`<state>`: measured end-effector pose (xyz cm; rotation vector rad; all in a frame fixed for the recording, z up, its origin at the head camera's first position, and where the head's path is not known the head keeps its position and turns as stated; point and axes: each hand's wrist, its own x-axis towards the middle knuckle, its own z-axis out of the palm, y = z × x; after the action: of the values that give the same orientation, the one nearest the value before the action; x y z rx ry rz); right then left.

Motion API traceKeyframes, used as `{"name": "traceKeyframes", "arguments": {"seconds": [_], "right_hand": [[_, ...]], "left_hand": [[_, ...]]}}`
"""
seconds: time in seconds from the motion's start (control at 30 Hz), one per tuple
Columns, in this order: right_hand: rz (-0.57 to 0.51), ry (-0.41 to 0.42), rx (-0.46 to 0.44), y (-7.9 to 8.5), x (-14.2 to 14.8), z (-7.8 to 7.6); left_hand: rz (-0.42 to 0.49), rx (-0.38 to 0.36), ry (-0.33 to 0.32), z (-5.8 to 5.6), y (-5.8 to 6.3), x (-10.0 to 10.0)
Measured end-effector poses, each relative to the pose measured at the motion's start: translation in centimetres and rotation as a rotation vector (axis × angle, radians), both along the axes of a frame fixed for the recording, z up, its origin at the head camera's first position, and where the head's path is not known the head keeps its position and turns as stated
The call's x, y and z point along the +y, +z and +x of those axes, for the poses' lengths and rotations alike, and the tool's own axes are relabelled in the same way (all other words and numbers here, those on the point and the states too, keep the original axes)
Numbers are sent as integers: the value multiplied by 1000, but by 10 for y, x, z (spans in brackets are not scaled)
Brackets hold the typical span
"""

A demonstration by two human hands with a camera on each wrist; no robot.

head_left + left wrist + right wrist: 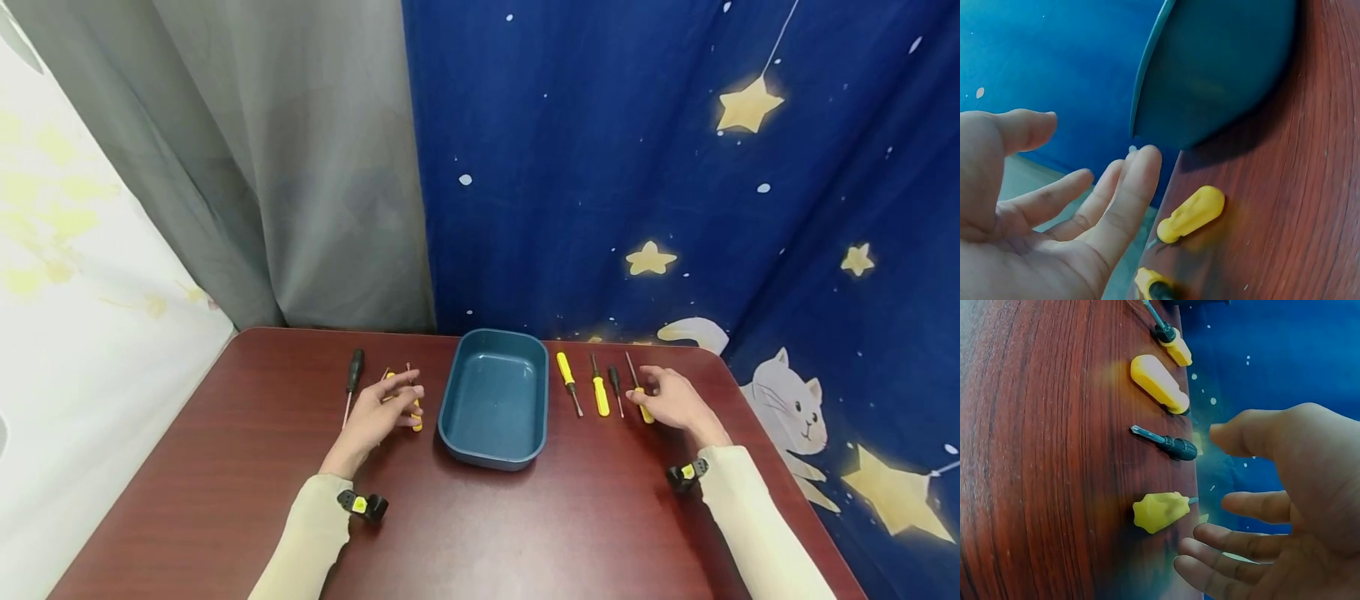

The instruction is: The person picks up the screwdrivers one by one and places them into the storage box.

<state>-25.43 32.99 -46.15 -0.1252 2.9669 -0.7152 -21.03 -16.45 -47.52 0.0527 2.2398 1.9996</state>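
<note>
My left hand (pixel 378 410) hovers over the screwdrivers left of the tray, fingers spread and loosely bent, holding nothing. Beneath its fingers lies a yellow-handled screwdriver (pixel 417 417); another yellow screwdriver (pixel 1150 284) is partly cut off in the left wrist view. A black-handled screwdriver (pixel 356 367) lies further left. My right hand (pixel 673 400) is close by the rightmost yellow screwdriver (pixel 647 412), thumb and fingers apart in the right wrist view, with nothing between them. Left of it are a small black screwdriver (pixel 615 380) and two yellow ones, one with its handle toward me (pixel 601 397).
A dark blue rectangular tray (pixel 493 458) stands between the two groups of screwdrivers, its inside bare. The reddish-brown table (pixel 585 517) ends at the back against a grey curtain (pixel 337 167) and a blue starry curtain (pixel 570 208).
</note>
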Motion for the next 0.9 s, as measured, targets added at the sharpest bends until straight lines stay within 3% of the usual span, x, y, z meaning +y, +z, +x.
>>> {"name": "traceKeyframes", "arguments": {"seconds": [0.33,0.9], "right_hand": [[12,-74,10,-3,-2,-8],[21,-121,-2,-12,-4,-12]], "left_hand": [[24,-76,-27,-2,-5,20],[131,-124,-42,1,-12,25]]}}
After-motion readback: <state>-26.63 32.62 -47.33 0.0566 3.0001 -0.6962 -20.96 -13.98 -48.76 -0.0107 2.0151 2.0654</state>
